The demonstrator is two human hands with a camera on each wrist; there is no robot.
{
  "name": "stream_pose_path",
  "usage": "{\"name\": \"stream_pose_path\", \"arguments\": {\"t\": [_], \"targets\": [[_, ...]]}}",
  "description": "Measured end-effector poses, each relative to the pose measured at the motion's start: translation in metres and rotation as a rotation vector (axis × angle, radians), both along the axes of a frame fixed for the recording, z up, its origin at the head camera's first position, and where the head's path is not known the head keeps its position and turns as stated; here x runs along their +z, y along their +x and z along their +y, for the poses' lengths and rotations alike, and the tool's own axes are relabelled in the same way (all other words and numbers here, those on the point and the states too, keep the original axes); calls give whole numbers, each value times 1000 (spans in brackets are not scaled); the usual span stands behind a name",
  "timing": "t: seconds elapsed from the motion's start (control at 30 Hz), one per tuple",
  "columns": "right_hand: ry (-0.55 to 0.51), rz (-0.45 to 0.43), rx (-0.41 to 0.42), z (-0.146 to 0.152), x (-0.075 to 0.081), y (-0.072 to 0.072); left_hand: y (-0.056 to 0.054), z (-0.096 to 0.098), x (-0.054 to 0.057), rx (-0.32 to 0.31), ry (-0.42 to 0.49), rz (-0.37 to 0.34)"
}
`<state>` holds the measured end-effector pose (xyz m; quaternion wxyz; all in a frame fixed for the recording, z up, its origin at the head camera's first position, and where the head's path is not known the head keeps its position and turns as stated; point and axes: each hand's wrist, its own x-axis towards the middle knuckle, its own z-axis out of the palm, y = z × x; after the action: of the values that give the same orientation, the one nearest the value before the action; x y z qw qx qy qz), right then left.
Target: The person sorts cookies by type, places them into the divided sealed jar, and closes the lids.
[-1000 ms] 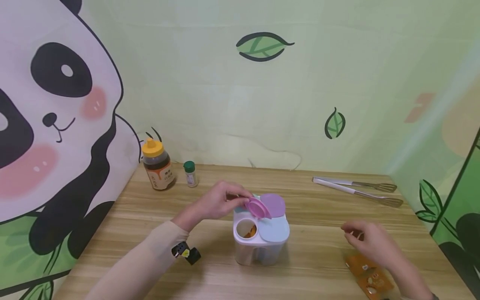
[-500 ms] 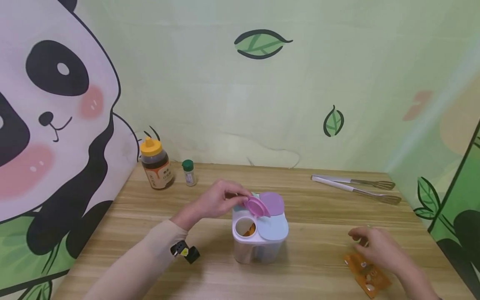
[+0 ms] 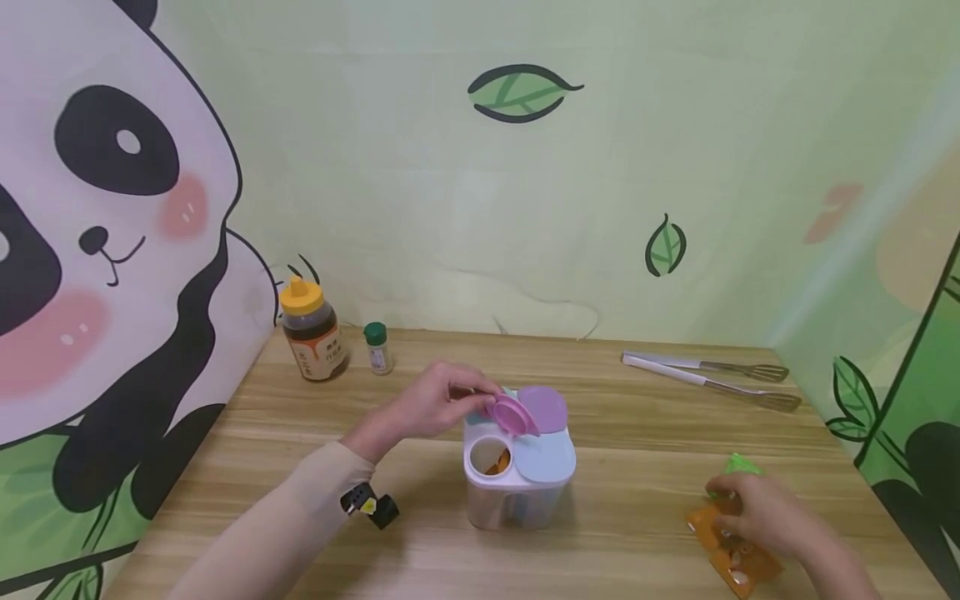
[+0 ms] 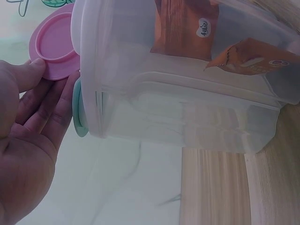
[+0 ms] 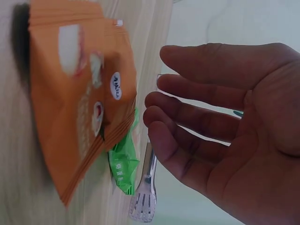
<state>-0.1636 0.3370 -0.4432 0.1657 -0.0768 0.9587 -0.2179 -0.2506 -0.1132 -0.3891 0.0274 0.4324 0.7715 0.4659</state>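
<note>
I've got the left hand (image 3: 435, 402) pinching the pink lid (image 3: 513, 415), tipped up beside the uncovered near-left mouth of the clear container (image 3: 486, 504), mid-worktop (image 3: 615, 550), orange packets (image 4: 185, 33) showing inside! Over on the right, my right hand (image 3: 772, 512) hovers, fingers loosely bent and apart from the thumb, by two loose orange wrappers (image 5: 65, 103) and a green packet (image 5: 123, 164). Farther out: tongs (image 3: 675, 371) far right, yellow-capped bottle (image 3: 318, 350) and green-capped shaker (image 3: 380, 358) far left.

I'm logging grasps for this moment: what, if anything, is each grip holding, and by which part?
The left grip pinches the raised pink lid by its outer edge. The right grip, near the orange packets, holds nothing.
</note>
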Motion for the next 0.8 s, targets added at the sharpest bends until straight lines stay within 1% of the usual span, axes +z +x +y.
{"name": "stream_pose_path", "arguments": {"t": [0.13,0.27,0.33,0.43,0.63,0.8], "targets": [[4,-32,20,4,-3,1,0,0,0,4,-7,-7],[-1,-93,24,6,-7,0,0,0,0,6,-12,-12],[-2,-99,48,6,-11,0,0,0,0,8,-11,-13],[18,-85,51,5,-15,0,1,0,1,10,-10,-11],[87,-18,57,4,-19,2,1,0,1,8,-7,-8],[100,-4,55,2,-20,3,2,0,2,16,-5,-4]]}}
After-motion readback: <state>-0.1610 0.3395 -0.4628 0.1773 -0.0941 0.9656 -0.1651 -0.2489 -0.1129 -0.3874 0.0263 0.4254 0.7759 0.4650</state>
